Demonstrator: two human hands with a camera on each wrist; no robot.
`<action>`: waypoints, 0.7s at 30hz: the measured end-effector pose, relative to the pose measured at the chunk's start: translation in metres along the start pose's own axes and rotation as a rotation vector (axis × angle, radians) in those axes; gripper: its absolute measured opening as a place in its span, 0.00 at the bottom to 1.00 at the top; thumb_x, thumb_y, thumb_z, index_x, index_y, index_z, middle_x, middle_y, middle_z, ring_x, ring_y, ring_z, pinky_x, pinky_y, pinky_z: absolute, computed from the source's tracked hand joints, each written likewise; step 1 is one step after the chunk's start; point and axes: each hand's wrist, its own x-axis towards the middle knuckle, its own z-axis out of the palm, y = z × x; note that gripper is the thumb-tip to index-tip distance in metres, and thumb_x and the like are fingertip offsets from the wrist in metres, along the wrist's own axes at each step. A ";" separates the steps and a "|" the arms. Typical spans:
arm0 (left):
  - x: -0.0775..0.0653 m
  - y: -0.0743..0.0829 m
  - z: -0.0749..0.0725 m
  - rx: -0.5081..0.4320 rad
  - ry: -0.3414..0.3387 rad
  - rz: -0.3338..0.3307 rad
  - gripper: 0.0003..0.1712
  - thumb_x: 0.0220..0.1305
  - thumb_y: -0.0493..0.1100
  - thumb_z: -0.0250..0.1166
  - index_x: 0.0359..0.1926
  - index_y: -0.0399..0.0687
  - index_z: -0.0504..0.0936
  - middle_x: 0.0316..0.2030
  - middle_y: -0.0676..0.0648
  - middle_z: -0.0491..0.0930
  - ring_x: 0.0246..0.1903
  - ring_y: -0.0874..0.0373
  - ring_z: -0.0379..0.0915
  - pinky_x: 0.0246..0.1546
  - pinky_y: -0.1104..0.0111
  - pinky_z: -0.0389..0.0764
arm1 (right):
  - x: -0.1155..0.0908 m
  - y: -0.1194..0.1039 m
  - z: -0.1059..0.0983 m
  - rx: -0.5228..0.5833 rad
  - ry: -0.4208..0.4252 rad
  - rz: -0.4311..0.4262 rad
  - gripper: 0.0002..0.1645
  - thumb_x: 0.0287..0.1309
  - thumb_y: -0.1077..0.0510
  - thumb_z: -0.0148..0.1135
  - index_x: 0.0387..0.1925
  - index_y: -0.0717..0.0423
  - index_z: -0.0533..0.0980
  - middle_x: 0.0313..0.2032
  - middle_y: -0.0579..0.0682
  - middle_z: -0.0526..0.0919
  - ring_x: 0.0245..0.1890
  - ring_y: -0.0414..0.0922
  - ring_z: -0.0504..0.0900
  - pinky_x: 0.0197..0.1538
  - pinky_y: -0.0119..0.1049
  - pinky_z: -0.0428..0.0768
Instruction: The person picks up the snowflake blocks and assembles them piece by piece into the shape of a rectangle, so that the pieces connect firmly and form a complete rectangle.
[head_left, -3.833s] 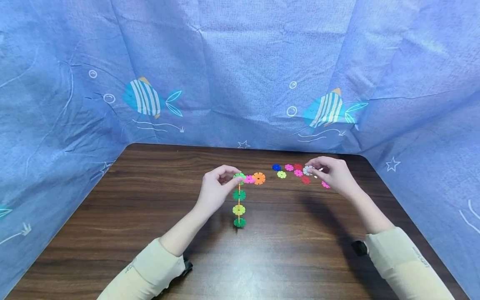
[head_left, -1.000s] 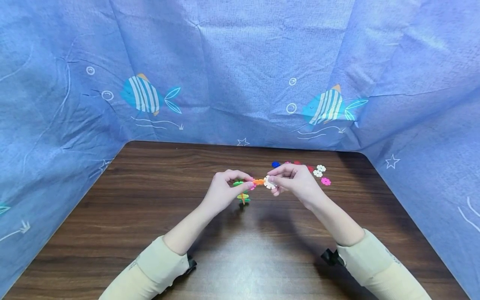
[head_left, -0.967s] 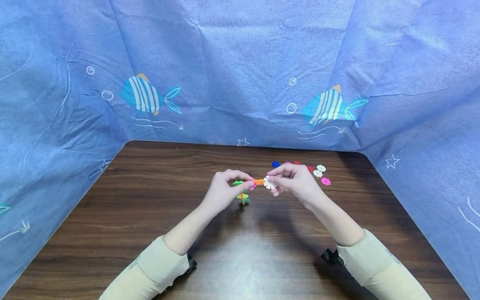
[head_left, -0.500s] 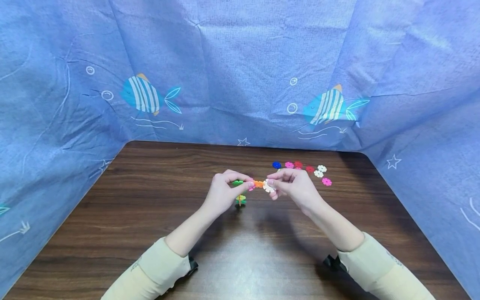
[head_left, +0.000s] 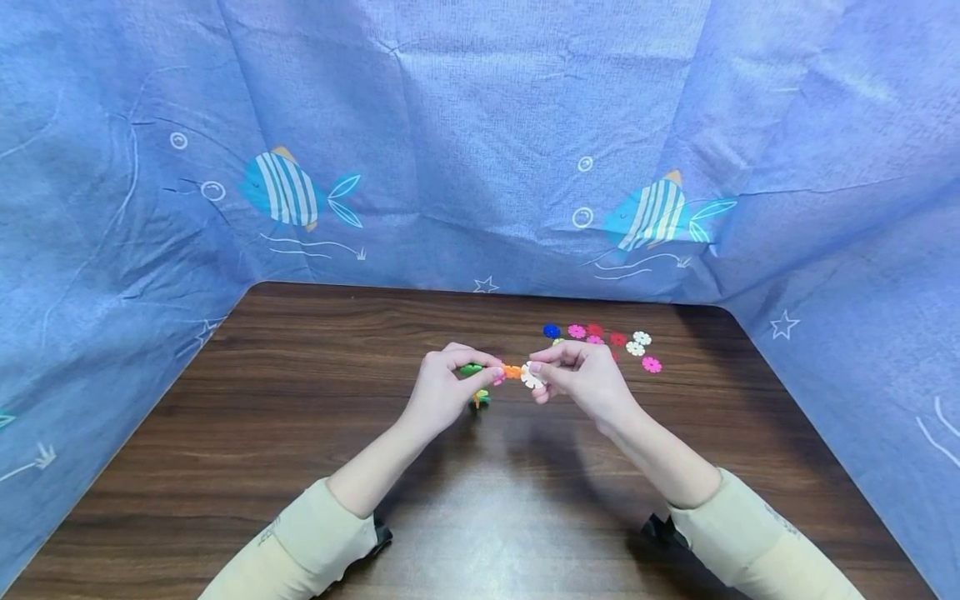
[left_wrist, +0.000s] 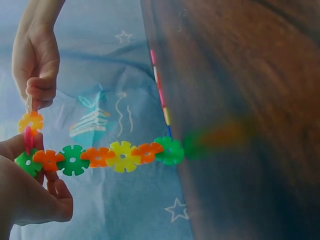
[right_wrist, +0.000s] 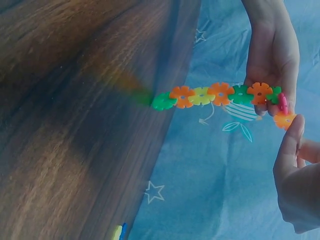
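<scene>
My left hand [head_left: 442, 387] pinches a chain of interlocking flower-shaped discs near its top, by the green disc [left_wrist: 27, 162] and pink disc [head_left: 497, 379]. Below that grip runs a column of green, orange and yellow discs [left_wrist: 120, 165], its bottom green disc [right_wrist: 164, 101] at the table surface. From the pink disc an orange disc [head_left: 512, 372] sticks out sideways between both hands. My right hand [head_left: 588, 383] pinches a white disc [head_left: 531, 375] against the orange disc's edge. Whether their slots are locked together I cannot tell. Fingers partly hide the pink and white discs.
Loose discs lie on the brown table [head_left: 300, 375] behind my right hand: a blue disc [head_left: 552, 331], several pink and red ones, and white discs [head_left: 636, 348]. A blue fish-print cloth [head_left: 480, 167] hangs behind and at both sides.
My right hand has brought the white disc left from the loose discs to the orange one. The chain has turned, its orange disc now nearly edge-on. Over the last second both hands shift slightly left.
</scene>
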 end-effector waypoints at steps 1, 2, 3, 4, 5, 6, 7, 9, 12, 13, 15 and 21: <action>0.000 -0.001 0.000 -0.001 -0.002 -0.003 0.05 0.54 0.48 0.71 0.31 0.55 0.88 0.29 0.56 0.82 0.37 0.64 0.74 0.34 0.69 0.74 | 0.000 0.000 0.000 -0.009 0.004 0.000 0.18 0.55 0.64 0.65 0.44 0.74 0.76 0.31 0.54 0.85 0.22 0.42 0.83 0.33 0.42 0.84; -0.001 -0.002 0.001 -0.002 -0.003 -0.005 0.05 0.54 0.48 0.71 0.31 0.55 0.88 0.29 0.56 0.82 0.37 0.64 0.74 0.34 0.69 0.74 | -0.001 0.000 0.001 -0.016 0.008 -0.004 0.17 0.55 0.65 0.65 0.44 0.74 0.76 0.30 0.55 0.85 0.22 0.42 0.83 0.32 0.42 0.84; -0.001 -0.002 0.001 -0.007 -0.003 -0.004 0.05 0.54 0.48 0.71 0.31 0.55 0.88 0.29 0.56 0.82 0.37 0.64 0.74 0.33 0.69 0.74 | -0.001 0.000 0.001 -0.023 0.011 -0.012 0.17 0.55 0.65 0.65 0.44 0.74 0.76 0.30 0.55 0.85 0.21 0.42 0.83 0.32 0.42 0.84; -0.001 -0.003 0.002 -0.011 0.000 0.000 0.05 0.54 0.48 0.71 0.31 0.55 0.88 0.30 0.55 0.82 0.37 0.63 0.74 0.33 0.70 0.74 | -0.001 0.000 0.001 -0.028 0.014 -0.019 0.17 0.55 0.65 0.65 0.44 0.74 0.77 0.30 0.56 0.85 0.21 0.42 0.83 0.32 0.42 0.84; -0.001 -0.004 0.002 -0.013 0.003 0.004 0.05 0.54 0.48 0.71 0.31 0.55 0.88 0.29 0.55 0.82 0.37 0.63 0.74 0.33 0.70 0.74 | -0.001 0.000 0.002 -0.033 0.012 -0.029 0.16 0.55 0.65 0.65 0.43 0.74 0.77 0.30 0.57 0.85 0.21 0.42 0.83 0.31 0.42 0.84; -0.001 -0.004 0.003 -0.015 0.007 0.010 0.05 0.53 0.48 0.71 0.31 0.54 0.88 0.29 0.55 0.82 0.36 0.63 0.74 0.33 0.70 0.74 | -0.002 0.000 0.002 -0.037 0.010 -0.038 0.16 0.55 0.66 0.65 0.43 0.74 0.77 0.30 0.58 0.85 0.21 0.42 0.83 0.31 0.42 0.84; -0.001 -0.005 0.003 -0.013 0.010 0.015 0.05 0.53 0.47 0.71 0.31 0.54 0.88 0.29 0.54 0.82 0.36 0.63 0.74 0.33 0.70 0.73 | -0.002 0.000 0.002 -0.039 0.007 -0.048 0.16 0.55 0.66 0.65 0.42 0.74 0.77 0.30 0.59 0.85 0.21 0.43 0.84 0.31 0.43 0.84; -0.001 -0.005 0.004 -0.008 0.013 0.019 0.05 0.53 0.47 0.72 0.31 0.54 0.88 0.28 0.54 0.82 0.36 0.63 0.73 0.31 0.71 0.73 | -0.003 0.001 0.003 -0.042 0.001 -0.066 0.15 0.55 0.66 0.64 0.42 0.75 0.77 0.30 0.59 0.85 0.21 0.43 0.84 0.31 0.43 0.83; -0.002 -0.004 0.005 -0.001 0.008 0.020 0.05 0.53 0.47 0.71 0.31 0.54 0.88 0.28 0.54 0.81 0.37 0.63 0.73 0.31 0.71 0.73 | -0.003 0.002 0.002 -0.036 -0.004 -0.069 0.16 0.55 0.66 0.64 0.42 0.75 0.77 0.30 0.59 0.85 0.21 0.43 0.84 0.32 0.44 0.83; -0.003 -0.003 0.005 -0.002 0.004 0.019 0.04 0.53 0.47 0.71 0.31 0.55 0.88 0.29 0.55 0.81 0.37 0.63 0.72 0.31 0.70 0.73 | -0.003 0.002 0.002 -0.031 -0.002 -0.063 0.16 0.55 0.66 0.65 0.42 0.75 0.77 0.30 0.58 0.85 0.21 0.43 0.84 0.32 0.44 0.83; -0.002 -0.001 0.004 -0.007 -0.006 0.017 0.04 0.54 0.47 0.71 0.32 0.55 0.88 0.30 0.56 0.82 0.38 0.63 0.72 0.32 0.69 0.74 | -0.003 0.002 0.000 -0.017 0.005 -0.042 0.16 0.55 0.65 0.65 0.43 0.73 0.77 0.29 0.56 0.85 0.21 0.44 0.84 0.33 0.45 0.83; 0.000 0.002 0.001 -0.026 -0.063 -0.022 0.03 0.55 0.46 0.70 0.33 0.57 0.86 0.26 0.56 0.83 0.35 0.61 0.71 0.32 0.67 0.73 | 0.000 0.001 -0.003 0.014 -0.033 -0.009 0.19 0.56 0.62 0.65 0.45 0.72 0.76 0.31 0.53 0.85 0.23 0.43 0.84 0.35 0.45 0.83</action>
